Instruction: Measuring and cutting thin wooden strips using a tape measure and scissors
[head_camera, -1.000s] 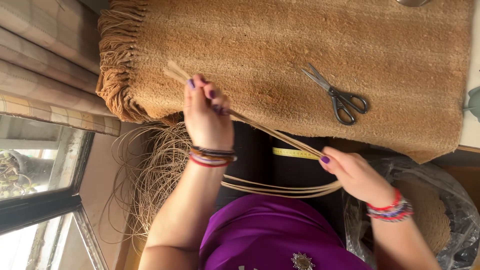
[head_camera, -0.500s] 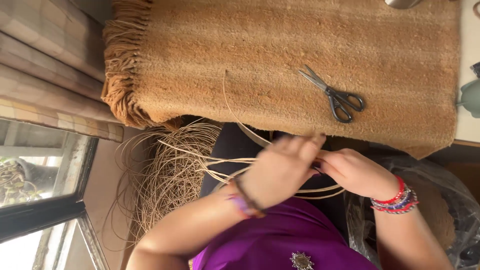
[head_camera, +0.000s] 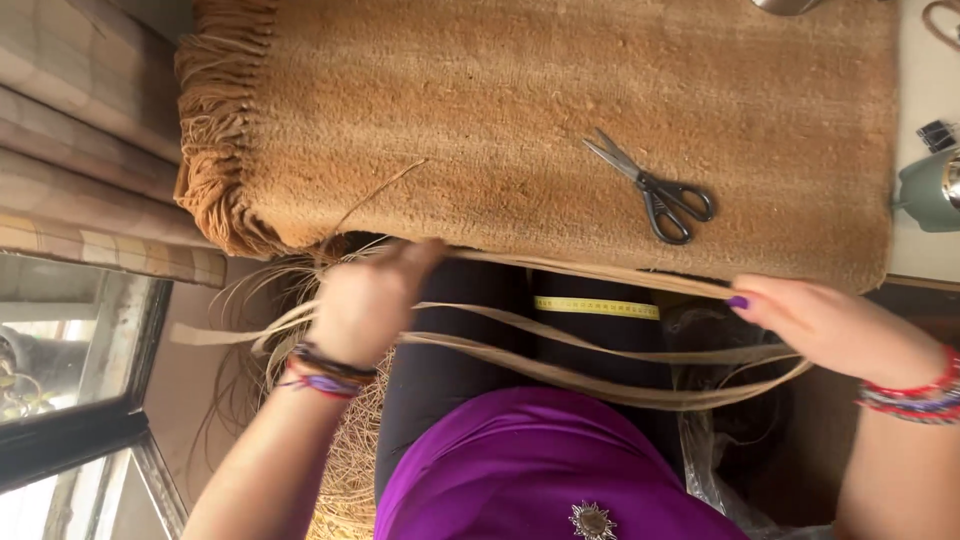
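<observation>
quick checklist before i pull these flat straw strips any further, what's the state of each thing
1. Left hand gripping the straw strips: ok.
2. Right hand pinching the far ends: ok.
3. Strips free of each other between the hands: cannot tell, they converge near the right hand.
4. Scissors lying clear on the mat, apart from the strips: ok.
5. Measuring tape on the lap, under the strips: could snag, cannot tell.

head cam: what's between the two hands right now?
Pale flat fibre strips run from the left hand to the right hand. Behind them show dark trousers and a yellow tape measure. Head view shows it.
</observation>
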